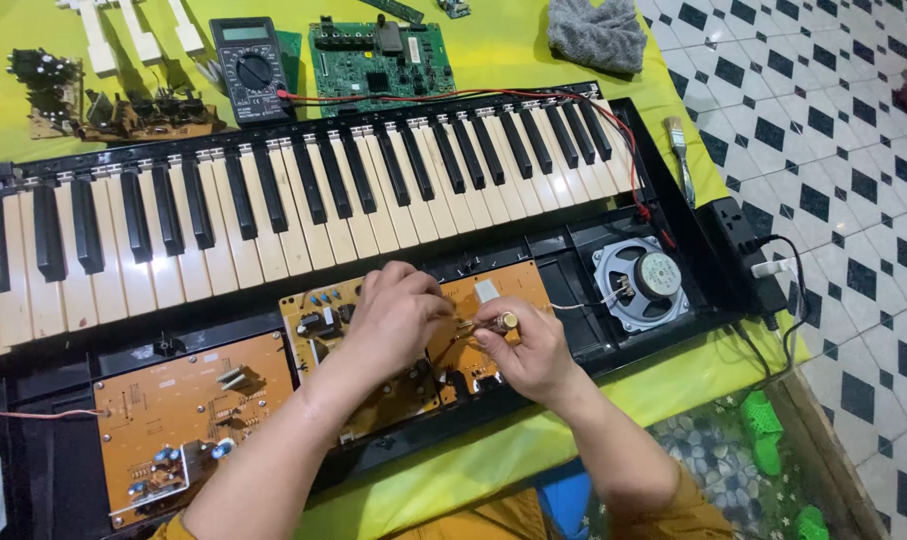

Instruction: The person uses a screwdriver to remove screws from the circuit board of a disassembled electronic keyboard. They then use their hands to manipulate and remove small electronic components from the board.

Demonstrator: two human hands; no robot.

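Both hands over the orange circuit board (474, 300) at centre frame, inside the opened keyboard (304, 190). Right hand (529, 350): grip pinched on a small brass-tipped tool (504, 322), tip resting on the board. Left hand (394, 315): curled, fingertips pressed to the board just at 9 o'clock of the tool; holding anything, can't tell. Progress, judging by layout: top cover off, boards and round metal-cone speaker (642, 282) at 3 o'clock exposed, several keys missing at far left; board work underway, reassembly all left. At 12 o'clock, past the glossy keys: black multimeter (251, 68), green board (379, 55), fuzzy grey cloth (597, 35) on yellow-green tabletop (494, 40).
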